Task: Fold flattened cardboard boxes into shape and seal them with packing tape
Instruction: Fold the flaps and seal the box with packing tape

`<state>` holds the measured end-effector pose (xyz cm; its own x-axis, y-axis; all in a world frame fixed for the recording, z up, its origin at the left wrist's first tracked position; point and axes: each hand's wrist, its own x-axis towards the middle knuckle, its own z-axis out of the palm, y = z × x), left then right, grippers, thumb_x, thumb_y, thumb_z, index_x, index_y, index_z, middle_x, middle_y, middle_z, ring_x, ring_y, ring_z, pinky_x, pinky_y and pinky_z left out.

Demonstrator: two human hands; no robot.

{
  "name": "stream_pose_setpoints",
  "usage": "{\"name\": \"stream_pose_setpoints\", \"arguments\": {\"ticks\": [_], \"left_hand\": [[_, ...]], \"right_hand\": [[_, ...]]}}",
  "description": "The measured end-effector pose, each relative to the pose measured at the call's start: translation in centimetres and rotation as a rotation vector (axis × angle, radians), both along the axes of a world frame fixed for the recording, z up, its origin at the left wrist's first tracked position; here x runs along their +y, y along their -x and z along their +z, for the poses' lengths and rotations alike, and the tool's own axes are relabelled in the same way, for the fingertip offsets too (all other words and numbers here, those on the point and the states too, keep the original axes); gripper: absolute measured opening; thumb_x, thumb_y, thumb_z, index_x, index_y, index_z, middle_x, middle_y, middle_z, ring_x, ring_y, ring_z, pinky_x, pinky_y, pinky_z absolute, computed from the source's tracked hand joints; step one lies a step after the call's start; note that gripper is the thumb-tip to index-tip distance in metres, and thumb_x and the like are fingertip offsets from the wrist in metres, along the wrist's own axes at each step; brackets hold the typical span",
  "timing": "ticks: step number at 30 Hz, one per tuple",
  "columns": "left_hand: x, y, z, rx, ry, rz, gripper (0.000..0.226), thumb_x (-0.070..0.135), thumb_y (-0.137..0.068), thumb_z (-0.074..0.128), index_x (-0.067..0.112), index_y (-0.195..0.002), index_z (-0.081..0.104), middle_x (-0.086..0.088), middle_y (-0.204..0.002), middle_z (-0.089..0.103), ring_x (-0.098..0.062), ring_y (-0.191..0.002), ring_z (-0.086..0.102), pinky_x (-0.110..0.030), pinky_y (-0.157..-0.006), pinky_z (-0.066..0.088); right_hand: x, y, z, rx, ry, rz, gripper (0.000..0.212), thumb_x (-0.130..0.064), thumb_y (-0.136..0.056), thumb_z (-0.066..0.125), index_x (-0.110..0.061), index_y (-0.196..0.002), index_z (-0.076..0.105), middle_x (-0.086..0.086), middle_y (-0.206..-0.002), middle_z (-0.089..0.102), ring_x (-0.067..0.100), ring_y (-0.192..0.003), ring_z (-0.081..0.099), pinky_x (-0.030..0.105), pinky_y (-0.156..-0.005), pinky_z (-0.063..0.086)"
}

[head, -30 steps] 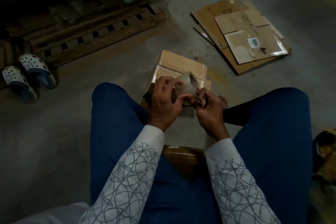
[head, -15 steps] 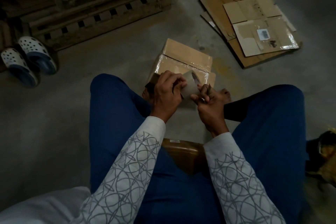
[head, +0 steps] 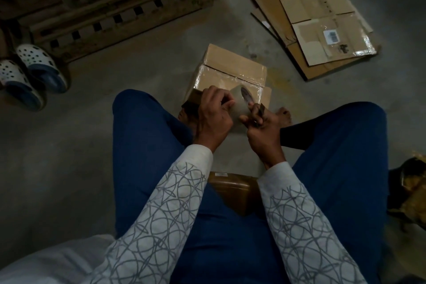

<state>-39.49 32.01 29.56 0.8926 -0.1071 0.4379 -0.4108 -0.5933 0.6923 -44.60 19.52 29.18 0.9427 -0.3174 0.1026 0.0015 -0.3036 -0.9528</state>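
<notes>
A small folded cardboard box (head: 232,69) stands on the floor between my knees, with shiny clear tape across its top seam. Just in front of it I hold a roll of packing tape (head: 242,104) in both hands. My left hand (head: 213,117) grips the roll's left side, fingers curled over it. My right hand (head: 261,124) pinches the roll's right edge and also holds a thin dark tool, too small to identify. Flattened cardboard boxes (head: 315,27) lie stacked on the floor at the far right.
A wooden pallet (head: 110,11) lies at the far left. A pair of white and blue clogs (head: 30,74) stands beside it. A brown wrapped parcel (head: 232,189) rests between my thighs. A dark object (head: 410,193) sits at the right edge. My bare feet touch the box.
My hands and the tape roll stay together over the box, with small finger shifts on the roll. The view has tilted slightly.
</notes>
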Motion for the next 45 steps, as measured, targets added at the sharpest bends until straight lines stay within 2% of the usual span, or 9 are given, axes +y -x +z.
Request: {"name": "stream_pose_setpoints", "arguments": {"ticks": [7, 10, 16, 23, 26, 31, 37, 41, 45], "left_hand": [[0.7, -0.4, 0.4, -0.092, -0.069, 0.028, 0.020, -0.001, -0.086, 0.069, 0.001, -0.105, 0.076, -0.014, -0.096, 0.066, -0.020, -0.093, 0.053, -0.010, -0.083, 0.033], [0.7, -0.2, 0.4, -0.095, -0.050, 0.024, 0.017, -0.006, -0.083, 0.071, 0.002, -0.097, 0.078, -0.011, -0.090, 0.068, -0.018, -0.087, 0.058, -0.007, -0.083, 0.037], [1.4, -1.6, 1.2, 0.107, -0.025, -0.136, 0.009, 0.007, -0.085, 0.073, 0.006, -0.094, 0.074, -0.009, -0.095, 0.070, -0.021, -0.086, 0.067, -0.033, -0.077, 0.057], [1.3, -2.7, 1.3, 0.179, 0.017, -0.186, 0.006, 0.007, -0.082, 0.074, 0.003, -0.086, 0.075, -0.010, -0.089, 0.071, -0.018, -0.082, 0.067, -0.019, -0.075, 0.053], [1.1, -2.6, 0.9, 0.159, 0.021, -0.166, 0.002, 0.004, -0.081, 0.074, 0.003, -0.083, 0.074, -0.010, -0.086, 0.070, -0.016, -0.079, 0.065, -0.016, -0.073, 0.050], [1.0, -2.1, 0.4, 0.142, 0.043, -0.136, 0.004, -0.002, -0.080, 0.073, 0.002, -0.080, 0.072, -0.009, -0.082, 0.068, -0.006, -0.077, 0.059, -0.007, -0.072, 0.044], [0.9, -1.5, -0.3, 0.134, -0.014, -0.140, 0.008, -0.007, -0.078, 0.068, 0.002, -0.078, 0.068, -0.011, -0.082, 0.064, -0.016, -0.077, 0.059, -0.017, -0.070, 0.044], [0.8, -1.5, 0.3, 0.112, -0.022, -0.149, 0.011, -0.006, -0.081, 0.066, 0.004, -0.086, 0.067, -0.009, -0.087, 0.062, -0.019, -0.081, 0.059, -0.025, -0.072, 0.047], [1.5, -1.7, 1.1, 0.201, 0.096, -0.096, 0.025, 0.004, -0.085, 0.074, 0.009, -0.110, 0.075, -0.006, -0.098, 0.066, -0.013, -0.086, 0.063, -0.011, -0.078, 0.049]], "right_hand": [[0.1, -0.7, -0.9, -0.004, 0.061, 0.034, 0.017, 0.005, -0.084, 0.067, 0.009, -0.073, 0.054, 0.017, -0.073, 0.062, 0.017, -0.070, 0.062, 0.033, -0.063, 0.052], [0.0, -0.7, -0.8, 0.008, 0.099, 0.018, 0.025, 0.011, -0.081, 0.068, 0.005, -0.067, 0.049, 0.012, -0.066, 0.055, -0.001, -0.062, 0.049, 0.017, -0.060, 0.042], [-1.1, -0.6, -0.9, 0.069, 0.163, 0.063, 0.026, 0.008, -0.083, 0.070, -0.008, -0.069, 0.053, 0.005, -0.074, 0.061, -0.004, -0.068, 0.054, 0.010, -0.062, 0.043], [-1.2, -0.4, -1.2, 0.075, 0.087, 0.045, 0.021, -0.003, -0.083, 0.067, -0.002, -0.068, 0.052, 0.010, -0.073, 0.062, 0.026, -0.074, 0.062, 0.050, -0.067, 0.053], [-0.6, -0.1, -0.5, 0.048, 0.029, -0.001, 0.039, -0.004, -0.082, 0.067, -0.029, -0.062, 0.045, -0.005, -0.070, 0.057, 0.030, -0.073, 0.061, 0.047, -0.068, 0.052], [-0.3, 0.0, -1.4, 0.058, -0.043, -0.004, 0.030, -0.001, -0.079, 0.066, -0.002, -0.064, 0.040, 0.017, -0.069, 0.053, 0.039, -0.073, 0.057, 0.052, -0.070, 0.051], [0.5, 0.2, -1.2, 0.070, -0.074, -0.023, 0.044, 0.000, -0.081, 0.066, -0.028, -0.063, 0.037, -0.007, -0.066, 0.047, 0.018, -0.069, 0.051, 0.040, -0.069, 0.047], [0.3, 0.0, -1.2, 0.062, -0.080, -0.022, 0.037, -0.001, -0.082, 0.065, -0.016, -0.061, 0.038, -0.003, -0.066, 0.046, 0.017, -0.069, 0.051, 0.041, -0.069, 0.048], [-0.3, -0.7, -1.2, 0.020, 0.014, 0.017, 0.034, 0.005, -0.080, 0.062, -0.011, -0.061, 0.038, -0.003, -0.064, 0.047, 0.014, -0.067, 0.052, 0.038, -0.065, 0.047]]}}
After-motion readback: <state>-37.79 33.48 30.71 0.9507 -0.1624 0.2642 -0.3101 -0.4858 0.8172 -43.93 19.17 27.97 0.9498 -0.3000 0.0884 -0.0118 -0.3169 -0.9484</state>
